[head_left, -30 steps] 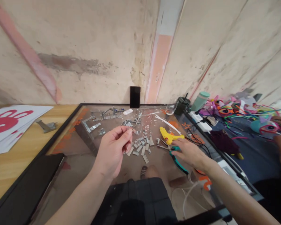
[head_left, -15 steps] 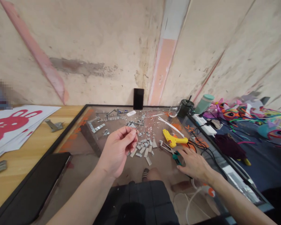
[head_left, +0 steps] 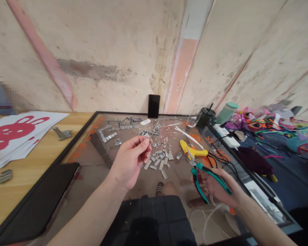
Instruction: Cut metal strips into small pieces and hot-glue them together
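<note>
My left hand [head_left: 132, 155] is closed in a pinch above the glass tabletop, thumb against forefinger. From its fingertips a thin wire-like piece [head_left: 154, 129] slants upward; the pinched end is hidden. Teal-handled pliers [head_left: 202, 176] are in my right hand [head_left: 224, 186], raised over the glass, handles spread and jaws pointing toward the glue gun. Part of my right fingers is hidden behind the handles. Below and beyond my left hand lie several small grey metal strips [head_left: 161, 160], some bent.
A yellow glue gun [head_left: 195, 151] with black cables lies ahead of the pliers. A phone [head_left: 153, 106] leans on the wall. At left are a dark tablet-like slab [head_left: 38, 205] and printed rabbit sheets [head_left: 17, 136]. A power strip [head_left: 227, 136], bottle [head_left: 227, 113] and colourful toys [head_left: 256, 123] stand right.
My right hand has taken hold of the pliers and lifted them off the glass, with the handles now spread. My left hand keeps its pinch in nearly the same place.
</note>
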{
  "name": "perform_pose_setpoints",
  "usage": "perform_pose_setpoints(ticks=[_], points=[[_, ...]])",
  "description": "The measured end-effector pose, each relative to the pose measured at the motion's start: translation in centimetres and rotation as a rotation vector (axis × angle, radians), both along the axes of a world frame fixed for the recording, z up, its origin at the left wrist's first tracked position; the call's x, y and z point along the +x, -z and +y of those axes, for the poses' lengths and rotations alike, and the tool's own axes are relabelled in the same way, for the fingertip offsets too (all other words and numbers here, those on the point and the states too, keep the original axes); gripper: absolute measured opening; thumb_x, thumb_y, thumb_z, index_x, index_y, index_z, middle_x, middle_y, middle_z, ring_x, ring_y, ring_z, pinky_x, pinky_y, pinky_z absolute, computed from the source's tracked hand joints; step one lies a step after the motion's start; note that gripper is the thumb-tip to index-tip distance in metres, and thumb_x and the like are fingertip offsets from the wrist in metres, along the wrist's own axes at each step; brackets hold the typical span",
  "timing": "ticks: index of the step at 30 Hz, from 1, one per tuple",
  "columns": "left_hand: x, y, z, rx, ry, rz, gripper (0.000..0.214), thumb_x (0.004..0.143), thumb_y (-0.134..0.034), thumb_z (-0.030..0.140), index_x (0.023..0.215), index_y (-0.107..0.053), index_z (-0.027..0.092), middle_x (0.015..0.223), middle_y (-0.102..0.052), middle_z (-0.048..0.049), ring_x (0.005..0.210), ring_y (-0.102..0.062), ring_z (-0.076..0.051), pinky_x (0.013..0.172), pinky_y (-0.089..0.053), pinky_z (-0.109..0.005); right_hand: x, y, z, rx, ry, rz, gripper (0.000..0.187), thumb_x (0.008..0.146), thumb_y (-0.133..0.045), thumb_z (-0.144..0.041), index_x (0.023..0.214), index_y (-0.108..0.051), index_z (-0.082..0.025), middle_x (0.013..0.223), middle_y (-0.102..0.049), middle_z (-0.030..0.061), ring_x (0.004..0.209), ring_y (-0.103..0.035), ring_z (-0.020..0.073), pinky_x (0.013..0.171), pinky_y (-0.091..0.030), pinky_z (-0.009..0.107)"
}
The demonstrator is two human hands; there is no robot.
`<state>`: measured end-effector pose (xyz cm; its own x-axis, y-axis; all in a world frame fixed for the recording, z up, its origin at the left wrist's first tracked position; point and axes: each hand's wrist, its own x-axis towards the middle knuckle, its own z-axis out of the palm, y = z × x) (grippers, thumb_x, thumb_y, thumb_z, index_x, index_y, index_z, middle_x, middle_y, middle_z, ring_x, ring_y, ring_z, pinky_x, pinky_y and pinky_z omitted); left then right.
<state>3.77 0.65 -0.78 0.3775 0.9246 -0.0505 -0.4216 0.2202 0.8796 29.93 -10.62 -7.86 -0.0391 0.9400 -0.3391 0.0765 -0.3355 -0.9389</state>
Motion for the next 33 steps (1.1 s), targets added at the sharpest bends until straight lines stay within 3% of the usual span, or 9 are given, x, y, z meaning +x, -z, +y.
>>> perform_pose_setpoints(ticks=[3, 5, 8, 10, 14, 18, 23, 28, 33], points=[[0.4, 0.4, 0.0, -0.004, -0.027, 0.024, 0.016, 0.068, -0.066, 0.024, 0.062, -0.055, 0.014, 0.060, -0.052, 0.0023, 0.052, -0.042, -0.006, 0.049, -0.032, -0.019, -1.2, -0.6, 0.4, 0.002, -0.013, 0.065, 0.080, 0.085, 0.009, -0.049, 0.115, -0.056, -0.014, 0.105, -0.063, 0.0185, 0.103, -0.059, 0.0261, 0.080, -0.046, 0.040], [0.8, 0.8, -0.1, -0.010, -0.056, 0.046, 0.015, 0.067, -0.066, 0.024, 0.064, -0.056, 0.013, 0.065, -0.056, 0.0001, 0.059, -0.048, -0.008, 0.053, -0.036, -0.020, -2.3, -1.1, 0.7, 0.037, -0.013, 0.120, 0.083, 0.081, 0.009, -0.054, 0.115, -0.055, -0.014, 0.106, -0.063, 0.0191, 0.102, -0.059, 0.0267, 0.078, -0.046, 0.040], [1.3, 1.4, -0.1, -0.045, -0.074, 0.054, 0.015, 0.067, -0.067, 0.025, 0.065, -0.057, 0.013, 0.074, -0.061, -0.0031, 0.068, -0.053, -0.011, 0.061, -0.040, -0.022, -4.6, -2.2, 1.4, 0.144, -0.054, 0.318, 0.062, 0.076, -0.025, -0.057, 0.109, -0.059, -0.017, 0.102, -0.064, 0.0164, 0.094, -0.061, 0.0278, 0.077, -0.046, 0.041], [1.4, 1.4, -0.2, -0.055, -0.078, 0.037, 0.015, 0.067, -0.067, 0.025, 0.065, -0.057, 0.013, 0.072, -0.060, -0.0021, 0.066, -0.052, -0.011, 0.060, -0.040, -0.022, -6.1, -3.0, 1.9, 0.210, -0.064, 0.427, 0.043, 0.066, -0.050, -0.040, 0.101, -0.064, -0.019, 0.098, -0.066, 0.0125, 0.091, -0.060, 0.0266, 0.077, -0.045, 0.039], [0.9, 0.9, -0.1, 0.009, -0.115, 0.000, 0.015, 0.069, -0.065, 0.024, 0.065, -0.055, 0.013, 0.060, -0.052, 0.0020, 0.055, -0.045, -0.007, 0.052, -0.035, -0.019, -8.3, -3.5, 2.7, 0.272, -0.006, 0.459, 0.029, 0.066, -0.059, -0.030, 0.092, -0.067, -0.022, 0.089, -0.067, 0.0060, 0.082, -0.061, 0.0220, 0.076, -0.046, 0.035], [-0.2, 0.2, 0.2, 0.059, -0.146, 0.037, 0.016, 0.072, -0.063, 0.026, 0.068, -0.054, 0.013, 0.059, -0.050, 0.0036, 0.051, -0.041, -0.005, 0.048, -0.033, -0.018, -8.1, -2.8, 3.0, 0.303, 0.017, 0.240, 0.043, 0.071, -0.063, -0.033, 0.114, -0.061, -0.030, 0.105, -0.067, 0.0049, 0.092, -0.061, 0.0238, 0.082, -0.046, 0.039], [-1.3, -0.4, 0.7, 0.186, -0.258, 0.148, 0.014, 0.074, -0.060, 0.026, 0.068, -0.054, 0.014, 0.057, -0.050, 0.0046, 0.048, -0.040, -0.005, 0.044, -0.031, -0.016, -7.5, -3.6, 3.8, 0.384, -0.019, -0.112, 0.048, 0.081, -0.054, -0.042, 0.128, -0.050, -0.030, 0.135, -0.049, 0.0053, 0.122, -0.044, 0.0267, 0.102, -0.031, 0.045], [-2.2, -0.7, 1.2, 0.293, -0.328, 0.222, 0.016, 0.078, -0.057, 0.028, 0.069, -0.054, 0.015, 0.055, -0.049, 0.0055, 0.047, -0.040, -0.004, 0.043, -0.030, -0.015, -8.2, -5.0, 5.1, 0.551, -0.195, -0.309, 0.063, 0.076, -0.063, -0.041, 0.134, -0.041, -0.026, 0.140, -0.041, 0.0085, 0.126, -0.038, 0.0282, 0.104, -0.028, 0.047], [-3.1, -0.9, 1.2, 0.371, -0.344, 0.266, 0.017, 0.080, -0.054, 0.031, 0.072, -0.053, 0.016, 0.057, -0.050, 0.0055, 0.049, -0.040, -0.006, 0.045, -0.030, -0.017, -8.2, -6.4, 5.9, 0.651, -0.268, -0.534, 0.062, 0.078, -0.061, -0.038, 0.135, -0.040, -0.028, 0.138, -0.045, 0.0076, 0.125, -0.039, 0.0309, 0.102, -0.028, 0.052]])
